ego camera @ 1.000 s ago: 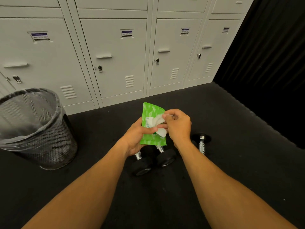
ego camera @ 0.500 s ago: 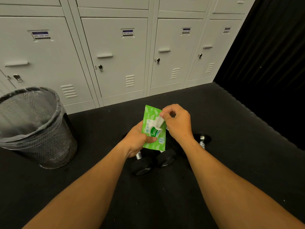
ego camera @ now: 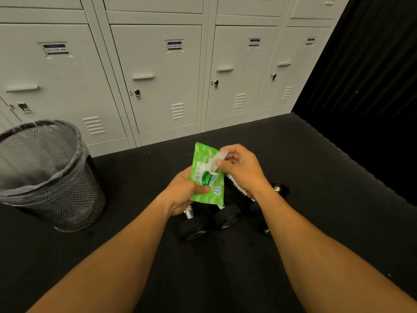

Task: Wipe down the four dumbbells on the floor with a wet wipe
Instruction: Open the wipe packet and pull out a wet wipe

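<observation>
— What is the person holding there?

— The left hand (ego camera: 184,195) is gripping a flat green pack (ego camera: 208,175), a soft glossy plastic pouch, thumb pressing across its lower front. The right hand (ego camera: 242,170) is pinching a white wipe (ego camera: 214,162) between thumb and fingers; the thin crumpled sheet is standing partway out of the pack's opening.

— And the dumbbells?

— The dumbbells (ego camera: 226,216) are lying on the floor (ego camera: 135,181) right under the hands. I'm seeing round black heads, matte and rubbery-looking, and shiny metal handles, one with a knurled grip peeking out beside the right wrist. They're sitting close together, side by side. The arms and pack are covering part of them, so I can't tell how many are there.

— What's the floor like?

— Dark, with a fine grainy texture, like a mat.

— Anything else around?

— A round black wire-mesh bin (ego camera: 45,175) is standing off to the left, lined with a thin clear bag folding over its rim. Pale grey metal lockers (ego camera: 162,82) are running along the wall behind, each with a slotted vent, a bar handle and a small label.
</observation>
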The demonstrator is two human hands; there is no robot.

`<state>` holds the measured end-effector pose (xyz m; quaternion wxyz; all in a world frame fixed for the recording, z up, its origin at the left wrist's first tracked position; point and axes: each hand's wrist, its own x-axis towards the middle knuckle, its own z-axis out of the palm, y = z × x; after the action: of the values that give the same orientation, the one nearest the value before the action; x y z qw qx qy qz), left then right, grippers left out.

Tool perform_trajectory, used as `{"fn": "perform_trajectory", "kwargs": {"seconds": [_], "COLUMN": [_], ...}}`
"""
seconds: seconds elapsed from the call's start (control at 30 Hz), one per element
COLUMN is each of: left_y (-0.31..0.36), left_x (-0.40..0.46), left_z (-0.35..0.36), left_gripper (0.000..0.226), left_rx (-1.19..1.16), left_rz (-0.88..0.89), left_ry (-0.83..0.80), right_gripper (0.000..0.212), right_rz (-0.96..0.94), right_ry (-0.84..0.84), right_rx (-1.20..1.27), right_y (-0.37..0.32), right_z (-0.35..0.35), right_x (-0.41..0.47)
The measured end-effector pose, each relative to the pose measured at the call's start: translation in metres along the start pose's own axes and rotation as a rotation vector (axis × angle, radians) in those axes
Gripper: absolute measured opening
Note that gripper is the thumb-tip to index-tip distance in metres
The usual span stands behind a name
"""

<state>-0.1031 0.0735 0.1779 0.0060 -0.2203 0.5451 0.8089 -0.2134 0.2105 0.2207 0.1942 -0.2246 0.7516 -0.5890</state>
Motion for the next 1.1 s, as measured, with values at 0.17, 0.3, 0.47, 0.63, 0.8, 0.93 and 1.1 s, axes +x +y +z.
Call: {"fn": "perform_trajectory", "kwargs": {"seconds": [0.17,0.3,0.47,0.63,0.8,0.93,1.1], "left_y": [0.001,0.002,0.002,0.006,0.009,0.011,0.011], "left_x": [0.0,-0.001,0.003,0.006,0.006,0.008,0.01], "left_z": [0.0,-0.001,-0.004,-0.006,-0.007,-0.007,-0.004], "left_gripper": [0.055,0.05,0.046,0.049,0.03,0.034,0.031], "left_rx": [0.009,-0.022,-0.199,-0.064,0.035,-0.024,-0.003], "left_rz": [-0.012,-0.041,-0.073,-0.075,-0.05,-0.096,-0.104], "left_ry": [0.012,0.008,0.011,0.05,0.054,0.024,0.05], "right_gripper": [0.029,0.011,0.016,0.023,0.02,0.023,0.029], "right_rz": [-0.016,-0.001,-0.017,-0.007,-0.013,-0.034,-0.057], "right_ry": [-0.04,-0.08,-0.055,-0.101,-0.09,-0.09,-0.123], "right_rx": [-0.065,-0.092,-0.124,-0.111,-0.074,-0.11,-0.163], "right_y": [0.002,0.003,0.001,0.002,0.001,0.001,0.004], "right_z": [-0.003,0.001,0.002,0.003,0.0,0.001,0.005], "right_x": [-0.001,-0.002,-0.003,-0.003,0.0,-0.001,0.002]}}
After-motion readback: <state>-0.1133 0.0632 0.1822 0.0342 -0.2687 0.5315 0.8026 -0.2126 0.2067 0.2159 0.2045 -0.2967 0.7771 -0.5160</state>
